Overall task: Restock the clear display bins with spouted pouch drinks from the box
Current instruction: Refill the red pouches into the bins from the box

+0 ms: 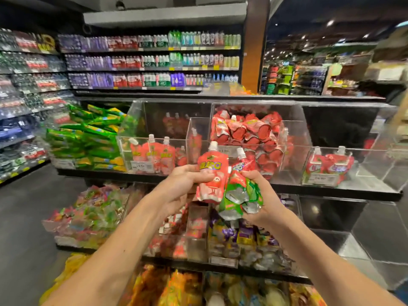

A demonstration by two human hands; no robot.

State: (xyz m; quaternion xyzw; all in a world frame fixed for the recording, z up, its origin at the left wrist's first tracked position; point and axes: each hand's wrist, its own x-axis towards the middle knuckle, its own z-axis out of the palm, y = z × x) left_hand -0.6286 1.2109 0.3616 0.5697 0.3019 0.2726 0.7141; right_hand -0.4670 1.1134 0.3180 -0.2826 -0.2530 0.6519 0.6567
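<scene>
My left hand (179,186) grips a red spouted pouch (211,173) held upright in front of the shelf. Beside it my right hand (262,195) holds a bunch of red-and-green spouted pouches (240,193), their silver bases showing. Behind the hands stand clear display bins: a left bin (132,155) with a few red pouches, a middle bin (293,138) piled high with red pouches, and a right bin (362,160) with two or three pouches and much free room. The box is not in view.
Green packets (88,142) are stacked left of the bins. Lower shelves hold clear bins of mixed sweets and purple pouches (242,237). Orange and yellow bags (167,288) lie at the bottom. Bottled drinks (150,60) fill the back shelves. An aisle floor (22,217) opens on the left.
</scene>
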